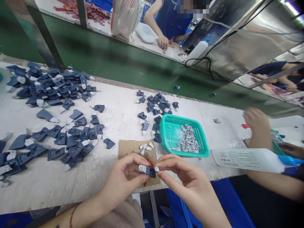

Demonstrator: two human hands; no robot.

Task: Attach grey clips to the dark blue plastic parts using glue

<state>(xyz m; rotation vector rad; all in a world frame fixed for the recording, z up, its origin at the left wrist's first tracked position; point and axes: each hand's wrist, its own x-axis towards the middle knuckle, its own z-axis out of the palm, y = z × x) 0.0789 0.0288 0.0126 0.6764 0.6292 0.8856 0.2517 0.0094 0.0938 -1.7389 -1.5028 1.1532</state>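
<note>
Between the fingers of my left hand (125,172) is a dark blue plastic part (150,172) with a light grey piece at its left end. My right hand (180,177) pinches a small light grey piece (156,169) against the right end of that part. Both hands are just above a brown cardboard sheet (128,146). Several small white pieces (147,146) and a patch of reddish stain lie on the cardboard. Right behind my right hand stands a green plastic basket (204,139) with many small grey pieces (188,139) inside.
Piles of dark blue parts (52,82) cover the table's left side; a smaller pile (159,103) lies behind the basket. A white bottle with a blue cap (247,160) lies at right, beside a co-worker's blurred arm (258,133). Across the green gap, another person works near a fan (127,19).
</note>
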